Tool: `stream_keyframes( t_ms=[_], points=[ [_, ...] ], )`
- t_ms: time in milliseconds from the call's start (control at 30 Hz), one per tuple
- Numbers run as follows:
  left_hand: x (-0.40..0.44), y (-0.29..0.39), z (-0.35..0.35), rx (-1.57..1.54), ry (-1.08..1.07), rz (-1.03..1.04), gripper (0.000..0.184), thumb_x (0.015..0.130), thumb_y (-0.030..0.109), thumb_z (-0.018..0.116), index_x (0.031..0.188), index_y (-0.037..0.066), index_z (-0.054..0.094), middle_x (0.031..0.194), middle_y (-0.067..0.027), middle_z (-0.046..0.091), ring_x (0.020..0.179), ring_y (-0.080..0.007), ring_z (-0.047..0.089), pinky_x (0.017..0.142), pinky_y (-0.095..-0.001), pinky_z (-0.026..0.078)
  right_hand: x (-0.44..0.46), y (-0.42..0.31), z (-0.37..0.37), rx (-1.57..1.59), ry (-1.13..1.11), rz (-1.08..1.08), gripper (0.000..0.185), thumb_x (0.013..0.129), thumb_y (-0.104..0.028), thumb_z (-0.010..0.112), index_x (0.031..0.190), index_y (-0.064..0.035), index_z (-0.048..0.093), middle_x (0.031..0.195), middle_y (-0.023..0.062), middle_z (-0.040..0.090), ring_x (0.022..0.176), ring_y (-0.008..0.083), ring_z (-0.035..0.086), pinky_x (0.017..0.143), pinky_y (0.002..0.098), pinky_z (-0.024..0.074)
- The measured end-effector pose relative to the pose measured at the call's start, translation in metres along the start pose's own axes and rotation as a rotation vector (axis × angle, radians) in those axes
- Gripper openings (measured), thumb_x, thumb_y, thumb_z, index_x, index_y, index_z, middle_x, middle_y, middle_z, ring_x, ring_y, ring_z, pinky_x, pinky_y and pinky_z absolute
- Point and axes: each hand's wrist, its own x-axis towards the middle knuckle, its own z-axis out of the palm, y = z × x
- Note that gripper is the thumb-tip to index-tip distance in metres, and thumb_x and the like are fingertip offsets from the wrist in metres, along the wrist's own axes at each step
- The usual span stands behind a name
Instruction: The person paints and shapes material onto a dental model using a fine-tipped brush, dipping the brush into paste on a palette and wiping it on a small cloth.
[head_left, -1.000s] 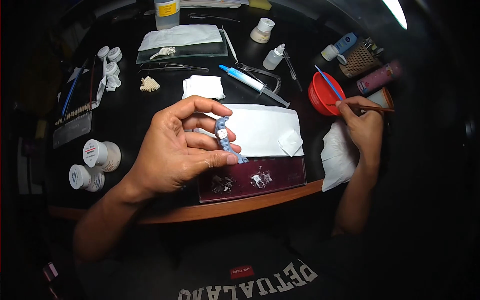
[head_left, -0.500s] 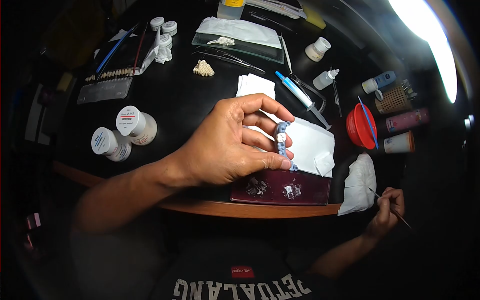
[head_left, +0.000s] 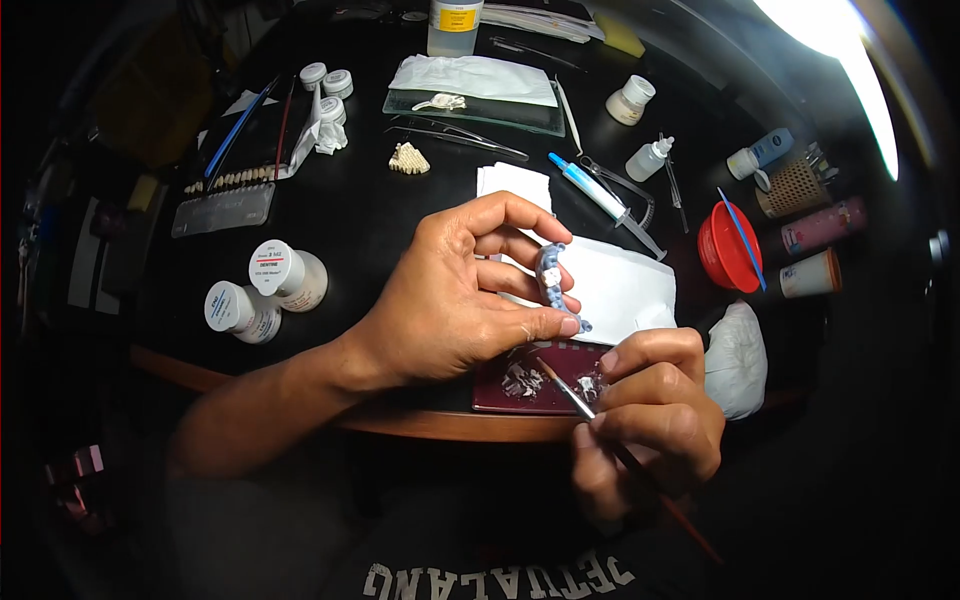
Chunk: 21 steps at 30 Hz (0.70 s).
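Note:
Between the thumb and fingers of my left hand [head_left: 445, 290] is a blue-grey dental model [head_left: 553, 290], an arch of teeth with a white patch on one part. My right hand [head_left: 655, 410] grips a fine paintbrush [head_left: 580, 400], its tip pointing up and left, a little below the model and apart from it. Under the brush tip lies a dark red slab [head_left: 500, 398] with white powdery smears on it. A folded white paper sheet [head_left: 620, 290] is spread behind the model. Part of the slab is hidden by my right hand.
A crumpled white tissue [head_left: 737, 365] and a red bowl [head_left: 722, 250] stand at the right. Two lidded jars [head_left: 290, 275] are on the left. Farther back lie a syringe [head_left: 600, 195], tweezers [head_left: 460, 135] and a glass plate [head_left: 500, 112] under white paper.
My right hand has come from the tissue at the right to the slab, bringing the paintbrush near the model. My left hand still holds the model, almost in the same place.

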Motion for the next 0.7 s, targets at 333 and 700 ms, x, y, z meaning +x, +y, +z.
stream_keyframes(
  t_ms=[333,700],
  points=[
    [-0.001,0.001,0.001,-0.022,-0.041,-0.029,0.058,0.078,-0.012,0.08,0.13,-0.005,0.054,0.111,-0.0193,0.066,0.101,-0.0234,0.073,0.086,-0.0308,0.065,-0.009,0.041,0.017,0.453,0.239,0.143,0.018,0.082,0.006,0.062,0.1,0.0037,0.057,0.087,0.014,0.062,0.117,0.0342,0.055,0.094,0.0518,0.0614],
    [0.0,-0.001,0.001,-0.002,-0.038,-0.016,0.057,0.079,-0.012,0.079,0.13,-0.006,0.054,0.11,-0.0185,0.066,0.102,-0.0239,0.073,0.085,-0.0291,0.065,-0.005,0.036,0.011,0.186,0.081,-0.001,0.018,0.073,0.001,0.068,0.09,-0.0018,0.063,0.074,0.0088,0.064,0.098,0.0339,0.063,0.096,0.0533,0.0557]
  ],
)
